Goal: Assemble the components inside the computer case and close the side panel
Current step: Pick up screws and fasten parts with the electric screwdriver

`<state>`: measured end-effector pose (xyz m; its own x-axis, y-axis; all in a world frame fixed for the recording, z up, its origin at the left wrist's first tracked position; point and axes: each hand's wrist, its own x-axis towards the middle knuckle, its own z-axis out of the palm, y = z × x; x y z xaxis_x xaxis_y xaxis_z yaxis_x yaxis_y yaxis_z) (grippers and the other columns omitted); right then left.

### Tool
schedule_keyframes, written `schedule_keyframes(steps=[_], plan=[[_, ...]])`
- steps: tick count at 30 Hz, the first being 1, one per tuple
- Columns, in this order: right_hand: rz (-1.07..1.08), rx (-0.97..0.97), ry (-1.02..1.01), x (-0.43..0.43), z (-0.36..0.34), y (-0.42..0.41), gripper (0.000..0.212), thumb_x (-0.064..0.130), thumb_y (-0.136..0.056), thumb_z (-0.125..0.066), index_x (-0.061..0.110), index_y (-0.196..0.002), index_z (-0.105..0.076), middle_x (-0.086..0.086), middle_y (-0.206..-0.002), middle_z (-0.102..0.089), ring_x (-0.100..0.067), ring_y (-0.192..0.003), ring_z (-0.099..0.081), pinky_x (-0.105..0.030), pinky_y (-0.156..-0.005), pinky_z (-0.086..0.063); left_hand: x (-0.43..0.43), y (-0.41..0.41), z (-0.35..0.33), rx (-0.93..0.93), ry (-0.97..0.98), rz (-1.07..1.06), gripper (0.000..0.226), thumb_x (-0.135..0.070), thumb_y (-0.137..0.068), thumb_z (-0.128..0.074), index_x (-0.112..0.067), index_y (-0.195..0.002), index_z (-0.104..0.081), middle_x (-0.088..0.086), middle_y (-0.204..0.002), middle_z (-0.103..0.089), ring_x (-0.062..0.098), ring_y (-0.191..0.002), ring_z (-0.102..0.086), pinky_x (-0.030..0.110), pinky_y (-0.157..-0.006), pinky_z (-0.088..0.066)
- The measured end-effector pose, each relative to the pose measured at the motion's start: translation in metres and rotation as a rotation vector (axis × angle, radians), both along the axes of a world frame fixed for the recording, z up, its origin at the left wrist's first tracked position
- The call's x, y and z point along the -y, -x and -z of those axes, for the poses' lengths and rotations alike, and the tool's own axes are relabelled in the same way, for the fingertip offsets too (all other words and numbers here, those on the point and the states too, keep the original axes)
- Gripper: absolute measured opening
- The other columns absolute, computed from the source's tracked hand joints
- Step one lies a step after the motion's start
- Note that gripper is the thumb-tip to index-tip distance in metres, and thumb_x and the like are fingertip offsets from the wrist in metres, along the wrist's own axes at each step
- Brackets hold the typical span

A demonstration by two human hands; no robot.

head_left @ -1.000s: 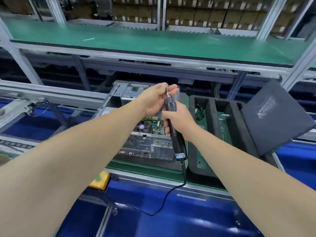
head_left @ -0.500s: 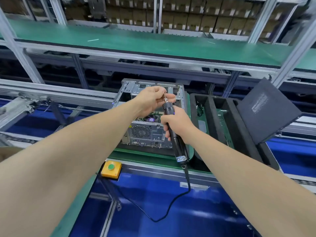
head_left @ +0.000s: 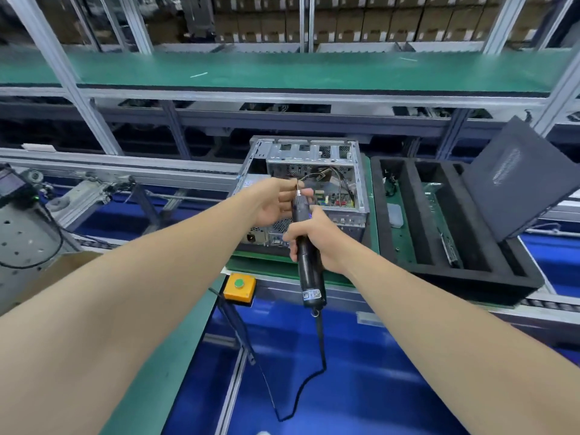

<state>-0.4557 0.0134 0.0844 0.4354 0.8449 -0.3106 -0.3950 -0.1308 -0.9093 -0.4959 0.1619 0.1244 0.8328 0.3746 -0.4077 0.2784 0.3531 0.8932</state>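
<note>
No legible text (screwdriver label [head_left: 312, 295] blurred).

Yellow switch box [head_left: 240, 287] with a green button sits at 6 o'clock of centre, on the counter [head_left: 182, 356] edge. A green-matted shelf [head_left: 282, 70] spans 12 o'clock, with brown cartons [head_left: 345, 23] stacked behind it. Grey perforated plate [head_left: 22, 237] at 9 o'clock; a black cable [head_left: 59, 240] loops across it.

bare forearms [head_left: 141, 293], left grip [head_left: 273, 202], right grip [head_left: 329, 243]

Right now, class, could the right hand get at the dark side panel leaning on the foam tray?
Probably not yet: the right hand grips the electric screwdriver. Otherwise, nothing seems to stand between it and the side panel.
</note>
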Motion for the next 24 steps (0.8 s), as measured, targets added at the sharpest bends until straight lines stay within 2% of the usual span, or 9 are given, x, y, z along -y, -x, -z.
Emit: schedule_keyframes(steps=[2, 6, 9, 11, 12, 15, 17, 21, 24], plan=[[-0.039, -0.033, -0.026, -0.003, 0.004, 0.007, 0.073, -0.016, -0.078, -0.059, 0.019, -0.135, -0.029, -0.015, -0.074, -0.052, -0.029, -0.056, -0.053, -0.041, -0.056, -0.050, -0.013, 0.003, 0.006, -0.055, -0.050, 0.030, 0.017, -0.025, -0.106, -0.054, -0.014, -0.108, -0.066, 0.005, -0.112, -0.078, 0.025, -0.102, -0.069, 0.038, -0.097, -0.054], [0.033, -0.078, -0.092, -0.017, 0.014, 0.012, 0.052, -0.012, -0.081, -0.055, 0.015, -0.121, -0.037, -0.016, -0.092, -0.054, -0.029, -0.060, -0.057, -0.041, -0.061, -0.053, -0.043, -0.002, 0.017, -0.145, -0.371, 0.056, 0.028, -0.034, -0.104, -0.059, -0.011, -0.099, -0.074, 0.008, -0.104, -0.076, 0.019, -0.089, -0.074, 0.026, -0.070, -0.056], [0.117, -0.117, -0.116, -0.031, 0.020, 0.011, 0.049, -0.010, -0.086, -0.059, 0.013, -0.125, -0.042, -0.015, -0.093, -0.056, -0.025, -0.066, -0.061, -0.038, -0.066, -0.057, -0.075, -0.008, 0.024, -0.094, -0.859, 0.027, 0.031, -0.029, -0.104, -0.057, -0.011, -0.090, -0.078, 0.004, -0.089, -0.079, 0.017, -0.074, -0.076, 0.028, -0.064, -0.057], [0.160, -0.170, -0.128, -0.038, 0.024, 0.011, 0.039, -0.009, -0.090, -0.061, 0.012, -0.119, -0.044, -0.015, -0.094, -0.053, -0.024, -0.068, -0.064, -0.037, -0.065, -0.058, -0.095, -0.013, 0.027, -0.109, -1.219, 0.141, 0.032, -0.025, -0.103, -0.052, -0.012, -0.093, -0.079, 0.000, -0.091, -0.078, 0.019, -0.071, -0.069, 0.035, -0.074, -0.056], [0.186, -0.190, -0.124, -0.040, 0.027, 0.011, 0.035, -0.007, -0.090, -0.061, 0.012, -0.113, -0.044, -0.015, -0.094, -0.053, -0.023, -0.068, -0.064, -0.036, -0.064, -0.057, -0.103, -0.015, 0.029, -0.130, -1.316, 0.241, 0.033, -0.024, -0.104, -0.049, -0.013, -0.098, -0.079, -0.002, -0.098, -0.077, 0.017, -0.070, -0.064, 0.035, -0.078, -0.054], [0.270, -0.258, -0.115, -0.043, 0.038, 0.014, 0.027, -0.005, -0.090, -0.061, 0.012, -0.102, -0.043, -0.016, -0.092, -0.053, -0.025, -0.065, -0.062, -0.038, -0.060, -0.055, -0.121, -0.024, 0.038, -0.207, -1.435, 0.562, 0.036, -0.028, -0.110, -0.039, -0.022, -0.111, -0.074, -0.005, -0.112, -0.071, 0.014, -0.089, -0.060, 0.032, -0.086, -0.050], [0.270, -0.277, -0.101, -0.041, 0.046, 0.017, 0.030, -0.002, -0.085, -0.062, 0.012, -0.103, -0.044, -0.014, -0.090, -0.055, -0.024, -0.066, -0.060, -0.039, -0.060, -0.053, -0.128, -0.030, 0.042, -0.223, -1.514, 0.675, 0.038, -0.031, -0.111, -0.036, -0.022, -0.111, -0.072, -0.005, -0.105, -0.069, 0.015, -0.092, -0.057, 0.032, -0.083, -0.045], [0.180, -0.252, -0.065, -0.035, 0.061, 0.025, 0.048, 0.002, -0.076, -0.065, 0.017, -0.116, -0.045, -0.011, -0.092, -0.057, -0.024, -0.069, -0.058, -0.041, -0.063, -0.054, -0.128, -0.040, 0.054, -0.213, -1.479, 0.774, 0.040, -0.032, -0.111, -0.033, -0.014, -0.081, -0.052, 0.003, -0.078, -0.054, 0.025, -0.080, -0.046, 0.037, -0.075, -0.033], [0.136, -0.246, -0.043, -0.035, 0.069, 0.029, 0.044, 0.002, -0.080, -0.062, 0.015, -0.118, -0.046, -0.012, -0.096, -0.057, -0.025, -0.069, -0.058, -0.043, -0.064, -0.056, -0.126, -0.044, 0.061, -0.176, -1.357, 0.779, 0.036, -0.026, -0.109, -0.038, -0.015, -0.075, -0.045, 0.004, -0.076, -0.050, 0.024, -0.077, -0.044, 0.038, -0.074, -0.035]])
